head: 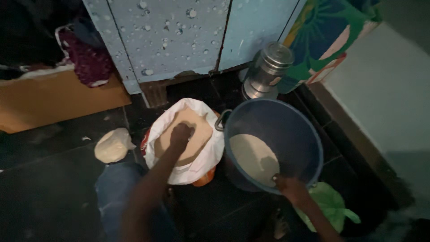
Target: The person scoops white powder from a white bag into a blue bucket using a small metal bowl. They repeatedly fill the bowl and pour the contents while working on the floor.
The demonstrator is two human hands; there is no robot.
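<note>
On the dark floor, far side, stands the blue cupboard. Nearer right, your right hand grips the rim of the blue bucket holding flour. Left of it, your left hand is buried in the white sack, fist closed on flour I judge. You're mid-scoop; lifting cleanly over the rim matters.

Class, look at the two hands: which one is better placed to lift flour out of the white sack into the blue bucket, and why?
The left hand, probably: it is already down in the white sack, on the flour. The right hand grips the blue bucket rim.
</note>
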